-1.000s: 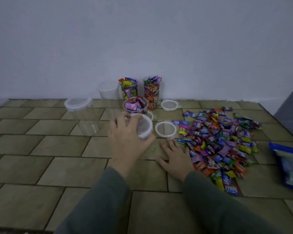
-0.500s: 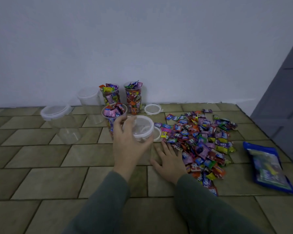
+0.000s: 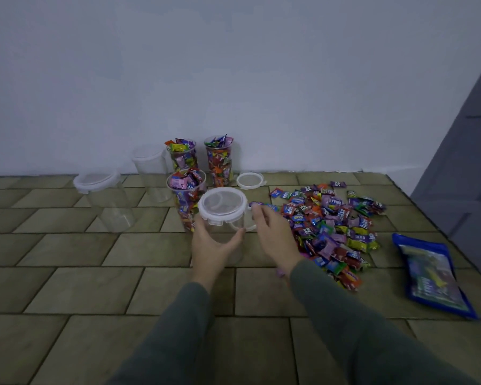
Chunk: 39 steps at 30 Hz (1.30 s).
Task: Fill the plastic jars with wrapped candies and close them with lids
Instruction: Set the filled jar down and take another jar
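The left hand [image 3: 210, 245] grips an upright empty jar [image 3: 225, 232], its lid [image 3: 222, 204] on top; the right hand [image 3: 272, 237] hovers beside, fingers loosely spread, holding nothing.

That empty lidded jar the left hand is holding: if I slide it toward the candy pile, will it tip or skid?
The jar looks empty, so it is probably light and would skid easily on the smooth tiled floor. It is tall for its base, so a push near the lid may tip it; push low. The left hand wraps its lower wall, which should steady it.
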Tool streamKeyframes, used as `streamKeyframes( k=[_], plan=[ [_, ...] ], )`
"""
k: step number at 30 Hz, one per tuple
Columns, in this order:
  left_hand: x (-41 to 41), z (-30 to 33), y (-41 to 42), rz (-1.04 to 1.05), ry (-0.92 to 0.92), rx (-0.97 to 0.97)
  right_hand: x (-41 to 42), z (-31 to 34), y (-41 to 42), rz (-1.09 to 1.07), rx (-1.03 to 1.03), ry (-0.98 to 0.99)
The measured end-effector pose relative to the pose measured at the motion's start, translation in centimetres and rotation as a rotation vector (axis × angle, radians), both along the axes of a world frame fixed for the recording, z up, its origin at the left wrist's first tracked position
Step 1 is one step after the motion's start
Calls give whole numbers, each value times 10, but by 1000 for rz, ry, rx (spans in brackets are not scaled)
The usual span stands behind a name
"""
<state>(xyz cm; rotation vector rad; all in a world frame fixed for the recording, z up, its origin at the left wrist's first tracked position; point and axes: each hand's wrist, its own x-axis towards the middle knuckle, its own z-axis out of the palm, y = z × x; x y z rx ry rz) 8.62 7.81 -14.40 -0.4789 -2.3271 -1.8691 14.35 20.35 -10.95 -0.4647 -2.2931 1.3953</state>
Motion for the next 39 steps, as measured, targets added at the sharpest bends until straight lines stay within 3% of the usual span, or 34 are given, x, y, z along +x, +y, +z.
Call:
streamKeyframes(
  k=[3,7,15,19,23,31,33,37,39],
  plan=[
    [3,1,0,-56,-32,-5,-17,33,0,48,-200,-15],
    [4,-2,-2,-87,-12,-19,-24,42,0,28,-113,-193],
    [8,-5,5,-58,6,17,-21,43,-1,-50,-274,-134],
    [5,-2,0,-114,-49,-23,-23,42,7,2,-51,-187],
    [-6,-3,-7,-212,-101,-96,-42,58,18,186,17,-242],
    [-21,-7,-4,-328,-140,-165,-92,69,23,272,356,-594],
    [-23,-10,-3,-345,-153,-171,-90,72,21,277,477,-580],
    [-24,-9,-2,-368,-140,-187,-79,91,2,416,743,-342],
    [-25,-8,1,-376,-139,-223,-81,96,-16,485,864,-379]
  ],
)
